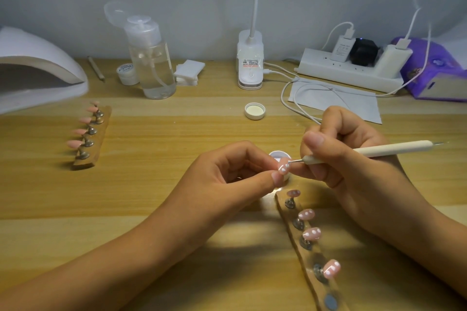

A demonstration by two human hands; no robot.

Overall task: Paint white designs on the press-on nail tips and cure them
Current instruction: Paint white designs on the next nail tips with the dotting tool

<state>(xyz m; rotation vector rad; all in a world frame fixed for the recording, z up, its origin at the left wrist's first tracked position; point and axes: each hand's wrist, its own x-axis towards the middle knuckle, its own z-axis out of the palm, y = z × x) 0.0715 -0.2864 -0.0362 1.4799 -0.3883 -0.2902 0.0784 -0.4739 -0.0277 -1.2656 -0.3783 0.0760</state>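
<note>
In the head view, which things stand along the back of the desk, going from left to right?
white nail lamp → thin wooden stick → small white jar → clear pump bottle → stack of white pads → desk lamp base → power strip → purple packet

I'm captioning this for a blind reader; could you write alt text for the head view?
A left hand pinches a pink white-dotted press-on nail tip while the right hand holds a slim white dotting tool to it. More pink tips, some dotted white, stand on a brown wooden strip.
</note>
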